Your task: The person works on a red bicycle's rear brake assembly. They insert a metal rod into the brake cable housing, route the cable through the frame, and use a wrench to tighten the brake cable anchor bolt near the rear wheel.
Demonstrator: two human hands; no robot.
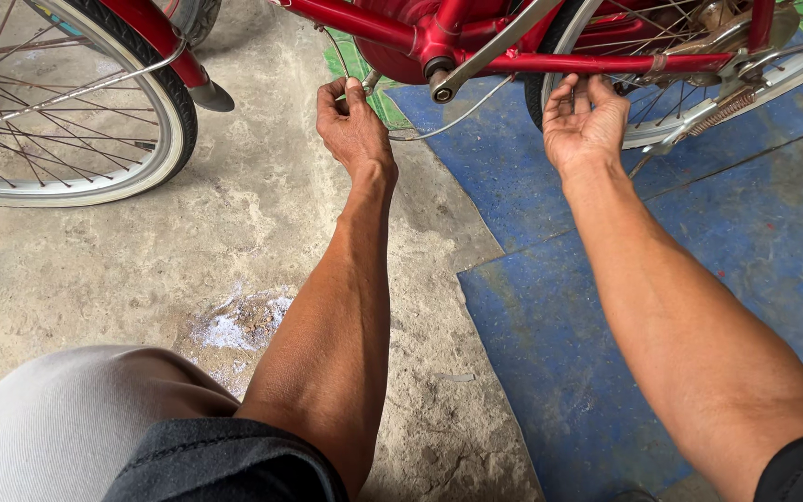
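In the head view, the left hand [353,125] reaches up at top centre, its fingers [335,93] curled and pinching the thin grey metal cable [462,115] just below the red tubular bicycle frame [550,63]. The cable sags from those fingers to the right, toward the bottom bracket. The right hand [585,119] is palm-up at upper right, fingers [564,91] loosely spread and holding nothing, just beneath the frame tube and beside the rear spoked wheel [699,121]. A second silver-rimmed wheel [155,149] stands at upper left on the concrete floor [234,242]; a blue mat [559,372] lies at right.

Frame [476,42] above mat [606,307]; wheel [76,112] far left, on concrete [234,232].
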